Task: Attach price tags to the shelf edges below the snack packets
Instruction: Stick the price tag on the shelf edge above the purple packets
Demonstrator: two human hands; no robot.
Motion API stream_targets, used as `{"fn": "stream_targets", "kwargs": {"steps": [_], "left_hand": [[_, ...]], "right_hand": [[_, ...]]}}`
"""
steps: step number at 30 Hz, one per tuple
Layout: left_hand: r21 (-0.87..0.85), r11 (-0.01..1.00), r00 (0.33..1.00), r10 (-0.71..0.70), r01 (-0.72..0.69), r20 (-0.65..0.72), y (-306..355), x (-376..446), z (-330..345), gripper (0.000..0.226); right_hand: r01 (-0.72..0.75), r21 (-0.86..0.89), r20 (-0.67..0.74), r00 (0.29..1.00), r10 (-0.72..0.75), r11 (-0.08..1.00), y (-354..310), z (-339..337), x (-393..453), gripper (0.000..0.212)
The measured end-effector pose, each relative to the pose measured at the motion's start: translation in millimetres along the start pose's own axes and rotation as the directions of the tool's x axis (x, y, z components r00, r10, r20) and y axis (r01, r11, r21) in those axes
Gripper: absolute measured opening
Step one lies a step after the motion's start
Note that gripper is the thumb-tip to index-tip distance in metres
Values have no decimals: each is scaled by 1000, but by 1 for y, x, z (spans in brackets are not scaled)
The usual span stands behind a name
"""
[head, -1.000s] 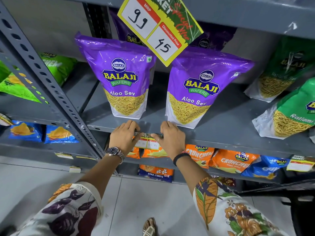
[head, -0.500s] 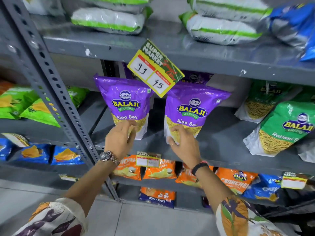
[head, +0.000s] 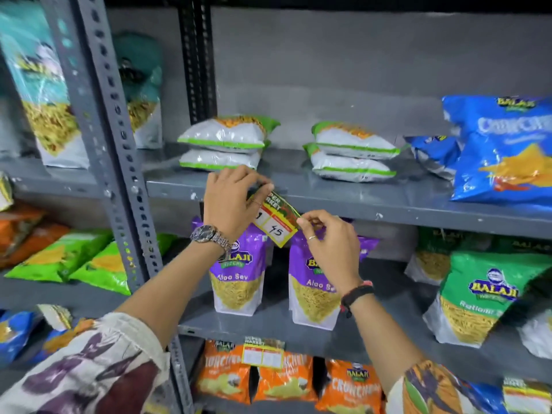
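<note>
I have both hands up at the crooked price tag [head: 276, 221] that hangs tilted from the front edge of the upper shelf [head: 388, 204], right above the two purple Aloo Sev packets [head: 239, 273]. My left hand [head: 231, 201] is curled over the tag's top left corner, thumb and fingers pinching it against the shelf lip. My right hand [head: 331, 243] pinches the tag's right corner between thumb and forefinger, the other fingers loosely bent. The tag sits skewed, its right end lower than the left, and its handwritten 45 is readable.

I judge the step in hand to be straightening or re-seating this tag so that it lies level along the shelf edge. A second tag [head: 263, 352] already sits flat on the edge of the shelf below, over the orange packets [head: 283, 380], so that one looks done.

The next move calls for turning the tag level with the right hand while the left keeps the top corner fixed, then pressing its top strip firmly along the lip. Whether the tag sticks by adhesive or clips on, I cannot tell.
</note>
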State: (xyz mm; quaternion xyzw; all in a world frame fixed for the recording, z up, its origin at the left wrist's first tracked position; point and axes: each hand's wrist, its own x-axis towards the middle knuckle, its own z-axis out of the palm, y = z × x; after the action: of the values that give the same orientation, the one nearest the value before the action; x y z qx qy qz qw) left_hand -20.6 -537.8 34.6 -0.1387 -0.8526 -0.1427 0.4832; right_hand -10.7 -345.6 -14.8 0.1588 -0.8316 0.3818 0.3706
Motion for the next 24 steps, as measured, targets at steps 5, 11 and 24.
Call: {"fn": "stream_targets", "kwargs": {"steps": [5, 11, 24], "left_hand": [[54, 998, 998, 42, -43, 36, -2, 6, -5, 8], [-206, 956, 969, -232, 211, -81, 8, 3, -9, 12], [-107, 994, 995, 12, -2, 94, -25, -31, 3, 20]], "right_hand": [[117, -145, 31, 993, -114, 982, -9, -11, 9, 8], [167, -44, -34, 985, -169, 985, -24, -25, 26, 6], [212, -127, 183, 965, -188, 969, -8, -22, 29, 6]]}}
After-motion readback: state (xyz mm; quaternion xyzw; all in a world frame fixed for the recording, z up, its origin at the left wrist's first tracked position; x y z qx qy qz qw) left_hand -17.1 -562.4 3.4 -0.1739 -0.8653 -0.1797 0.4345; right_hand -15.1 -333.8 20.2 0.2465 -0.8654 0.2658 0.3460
